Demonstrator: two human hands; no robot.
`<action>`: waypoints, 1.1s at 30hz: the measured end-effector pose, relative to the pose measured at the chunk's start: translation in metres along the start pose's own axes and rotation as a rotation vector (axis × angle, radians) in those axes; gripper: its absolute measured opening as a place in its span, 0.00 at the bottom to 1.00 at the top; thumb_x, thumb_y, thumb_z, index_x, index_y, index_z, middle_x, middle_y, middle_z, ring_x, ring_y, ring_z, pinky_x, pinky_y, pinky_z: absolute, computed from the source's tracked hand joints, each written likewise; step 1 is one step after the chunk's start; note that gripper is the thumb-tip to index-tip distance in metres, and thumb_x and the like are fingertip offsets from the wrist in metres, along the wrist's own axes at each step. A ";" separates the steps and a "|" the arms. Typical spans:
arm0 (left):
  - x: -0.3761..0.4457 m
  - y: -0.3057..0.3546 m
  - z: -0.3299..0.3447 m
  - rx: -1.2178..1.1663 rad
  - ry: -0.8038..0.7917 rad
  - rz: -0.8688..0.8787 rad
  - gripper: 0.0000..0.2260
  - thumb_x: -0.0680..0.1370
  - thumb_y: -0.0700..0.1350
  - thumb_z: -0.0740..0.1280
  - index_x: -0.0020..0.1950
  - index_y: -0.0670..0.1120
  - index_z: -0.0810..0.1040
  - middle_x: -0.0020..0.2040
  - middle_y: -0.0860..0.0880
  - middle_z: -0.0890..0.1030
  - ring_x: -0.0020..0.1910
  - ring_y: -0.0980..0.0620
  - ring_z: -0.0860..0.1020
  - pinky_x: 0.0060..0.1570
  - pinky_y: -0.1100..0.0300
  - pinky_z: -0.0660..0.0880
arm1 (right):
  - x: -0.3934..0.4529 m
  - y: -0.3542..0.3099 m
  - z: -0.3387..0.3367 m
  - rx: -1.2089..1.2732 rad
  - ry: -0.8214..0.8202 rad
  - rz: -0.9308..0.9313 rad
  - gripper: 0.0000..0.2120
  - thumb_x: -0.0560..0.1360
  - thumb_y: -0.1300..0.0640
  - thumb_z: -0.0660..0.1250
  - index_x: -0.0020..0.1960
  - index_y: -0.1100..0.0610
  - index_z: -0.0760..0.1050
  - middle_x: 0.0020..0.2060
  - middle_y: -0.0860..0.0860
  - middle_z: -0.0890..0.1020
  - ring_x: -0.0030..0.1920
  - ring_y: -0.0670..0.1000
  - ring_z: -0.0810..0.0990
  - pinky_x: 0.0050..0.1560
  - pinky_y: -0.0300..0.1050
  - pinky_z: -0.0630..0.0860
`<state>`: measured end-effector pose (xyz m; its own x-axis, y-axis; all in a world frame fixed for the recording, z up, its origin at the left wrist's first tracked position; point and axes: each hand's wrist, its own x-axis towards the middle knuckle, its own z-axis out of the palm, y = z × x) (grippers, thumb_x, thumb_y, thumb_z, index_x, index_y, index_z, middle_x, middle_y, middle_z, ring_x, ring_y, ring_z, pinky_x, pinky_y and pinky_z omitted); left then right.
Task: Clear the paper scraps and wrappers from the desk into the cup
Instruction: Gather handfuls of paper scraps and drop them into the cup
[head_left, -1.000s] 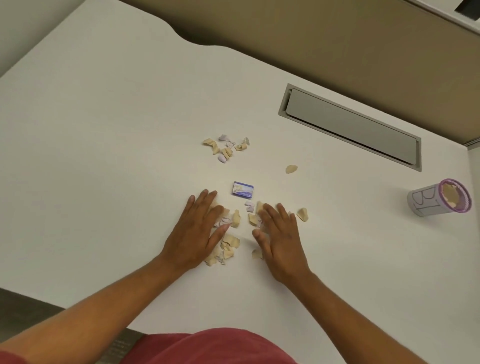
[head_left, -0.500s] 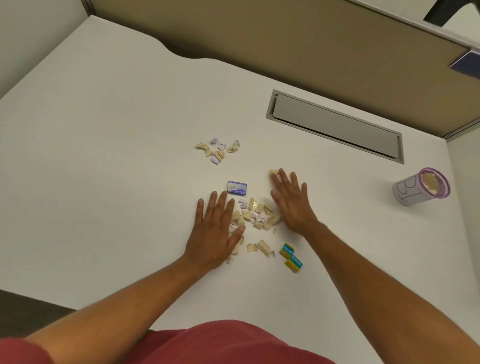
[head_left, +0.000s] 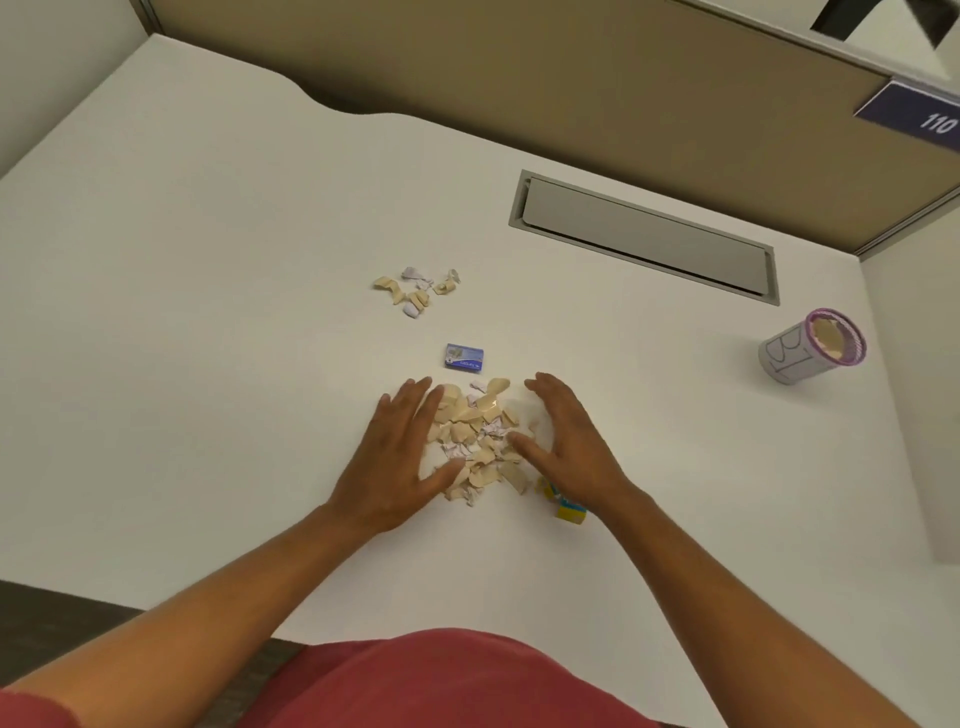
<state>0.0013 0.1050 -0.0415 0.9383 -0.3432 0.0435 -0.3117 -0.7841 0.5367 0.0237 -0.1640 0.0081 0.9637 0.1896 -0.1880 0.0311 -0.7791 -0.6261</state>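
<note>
A heap of tan and white paper scraps lies on the white desk between my hands. My left hand lies flat against the heap's left side, fingers spread. My right hand presses on its right side, fingers apart. Neither hand holds anything. A smaller cluster of scraps sits farther back. A blue wrapper lies just beyond the heap. A yellow and blue wrapper peeks out under my right wrist. The grey cup with a purple rim lies tilted at far right, scraps inside.
A grey recessed cable hatch is set into the desk at the back right. A tan partition runs along the far edge. The desk's near edge is close to my red shirt.
My right hand has swept back toward me and left, and my left hand has closed in. The loose scraps are now pushed together into one tighter heap between them.
</note>
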 end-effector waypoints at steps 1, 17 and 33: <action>-0.007 -0.004 0.002 0.079 -0.025 0.017 0.42 0.81 0.72 0.54 0.86 0.49 0.46 0.87 0.48 0.48 0.86 0.49 0.44 0.85 0.47 0.42 | -0.002 0.001 0.004 -0.025 -0.047 0.016 0.35 0.80 0.36 0.61 0.82 0.48 0.55 0.82 0.45 0.55 0.82 0.45 0.50 0.81 0.47 0.54; 0.002 -0.017 -0.002 0.258 0.016 -0.059 0.38 0.84 0.65 0.51 0.85 0.42 0.53 0.86 0.41 0.54 0.86 0.42 0.52 0.84 0.39 0.49 | -0.026 -0.012 0.015 -0.064 0.096 0.042 0.34 0.82 0.45 0.63 0.82 0.53 0.53 0.82 0.49 0.56 0.82 0.49 0.53 0.81 0.52 0.58; 0.004 -0.031 0.001 0.390 0.027 -0.090 0.28 0.86 0.61 0.45 0.86 0.55 0.53 0.87 0.51 0.53 0.86 0.43 0.51 0.83 0.38 0.47 | 0.010 -0.060 0.042 -0.580 -0.152 -0.135 0.32 0.77 0.60 0.68 0.77 0.44 0.64 0.79 0.51 0.59 0.63 0.58 0.70 0.42 0.50 0.77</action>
<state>0.0142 0.1272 -0.0591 0.9665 -0.2544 0.0355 -0.2566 -0.9498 0.1789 0.0202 -0.0900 0.0121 0.8939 0.3592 -0.2682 0.3309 -0.9323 -0.1458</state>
